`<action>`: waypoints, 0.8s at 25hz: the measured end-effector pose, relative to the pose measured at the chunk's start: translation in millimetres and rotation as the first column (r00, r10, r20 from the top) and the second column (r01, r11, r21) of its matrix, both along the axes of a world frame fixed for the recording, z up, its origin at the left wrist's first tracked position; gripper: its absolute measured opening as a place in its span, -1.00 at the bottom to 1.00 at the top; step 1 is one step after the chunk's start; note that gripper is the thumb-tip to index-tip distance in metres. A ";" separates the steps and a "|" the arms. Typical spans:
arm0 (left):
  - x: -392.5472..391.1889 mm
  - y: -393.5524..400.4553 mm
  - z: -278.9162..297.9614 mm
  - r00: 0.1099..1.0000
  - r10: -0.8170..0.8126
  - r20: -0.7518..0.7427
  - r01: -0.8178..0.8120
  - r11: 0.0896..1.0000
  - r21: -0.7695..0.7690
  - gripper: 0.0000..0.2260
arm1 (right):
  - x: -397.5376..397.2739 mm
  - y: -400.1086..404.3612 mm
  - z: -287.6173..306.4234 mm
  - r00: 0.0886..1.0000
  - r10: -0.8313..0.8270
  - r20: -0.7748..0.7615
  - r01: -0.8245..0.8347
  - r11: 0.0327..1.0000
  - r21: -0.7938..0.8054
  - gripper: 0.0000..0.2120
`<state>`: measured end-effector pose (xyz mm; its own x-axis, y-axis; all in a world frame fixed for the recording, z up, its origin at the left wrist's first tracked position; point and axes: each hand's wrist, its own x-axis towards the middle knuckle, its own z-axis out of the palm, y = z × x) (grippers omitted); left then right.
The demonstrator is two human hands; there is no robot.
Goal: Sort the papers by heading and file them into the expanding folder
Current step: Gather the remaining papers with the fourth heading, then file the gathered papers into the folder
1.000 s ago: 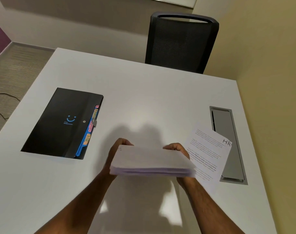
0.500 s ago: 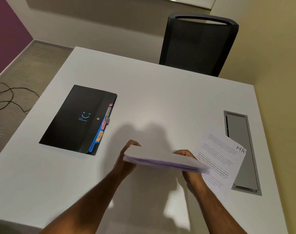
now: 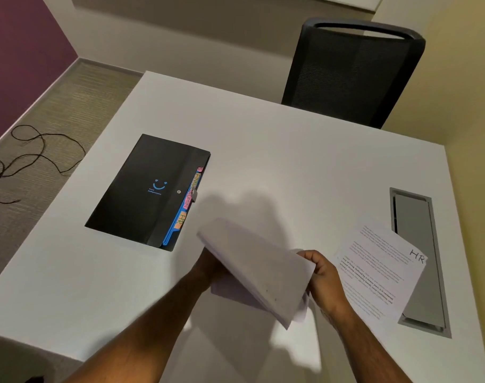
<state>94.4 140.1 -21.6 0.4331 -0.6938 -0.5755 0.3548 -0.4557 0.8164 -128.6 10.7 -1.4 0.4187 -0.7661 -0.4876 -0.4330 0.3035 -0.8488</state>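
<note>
Above the white table (image 3: pixel 263 150), both hands grasp a tilted stack of papers (image 3: pixel 258 269): the left hand (image 3: pixel 208 268), mostly hidden beneath, grips its left edge; the right hand (image 3: pixel 323 275) pinches its right edge. Right of them lies a sheet headed "HR" (image 3: pixel 382 269), overlapping the cable hatch (image 3: pixel 418 261). Left lies the closed black expanding folder (image 3: pixel 147 189), coloured tabs (image 3: pixel 190 194) showing.

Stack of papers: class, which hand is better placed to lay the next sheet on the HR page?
Probably the right hand: it grips the stack on the side beside the HR page; the left hand is farther off.
</note>
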 end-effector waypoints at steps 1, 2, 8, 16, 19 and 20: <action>3.2 -3.8 -3.5 0.994 -0.042 0.096 0.038 0.998 0.047 -0.88 | 1.8 2.2 -4.6 1.000 -0.017 0.001 0.017 1.000 0.013 -0.66; 5.1 -4.7 2.0 0.985 -0.116 0.132 0.103 0.990 0.098 -0.85 | 3.0 4.9 -7.6 0.999 -0.038 0.011 0.038 0.999 0.029 -0.68; 25.3 4.8 -10.5 0.969 -0.230 0.094 0.209 0.959 0.190 -0.85 | 17.2 16.7 -26.1 0.998 -0.062 0.014 0.059 0.987 0.149 -0.69; 91.4 6.3 -20.4 0.656 0.079 0.750 -0.306 0.937 0.168 -0.91 | 27.8 12.8 -36.0 0.982 -0.187 0.026 0.172 0.942 0.290 -0.63; 121.9 8.2 -29.3 0.514 -0.108 0.851 -0.295 0.909 0.294 -0.62 | 29.4 12.4 -40.4 0.978 -0.205 0.023 0.188 0.932 0.309 -0.63; 129.8 9.8 -33.5 0.480 -0.218 0.850 -0.286 0.877 0.387 -0.47 | 30.2 12.2 -41.6 0.978 -0.208 0.024 0.190 0.930 0.315 -0.63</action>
<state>224.2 149.9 -55.0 0.8837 -0.4558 -0.1067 -0.3761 -0.8270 0.4180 -98.5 22.9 -43.0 0.3068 -0.6513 -0.6940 -0.2912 0.6300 -0.7200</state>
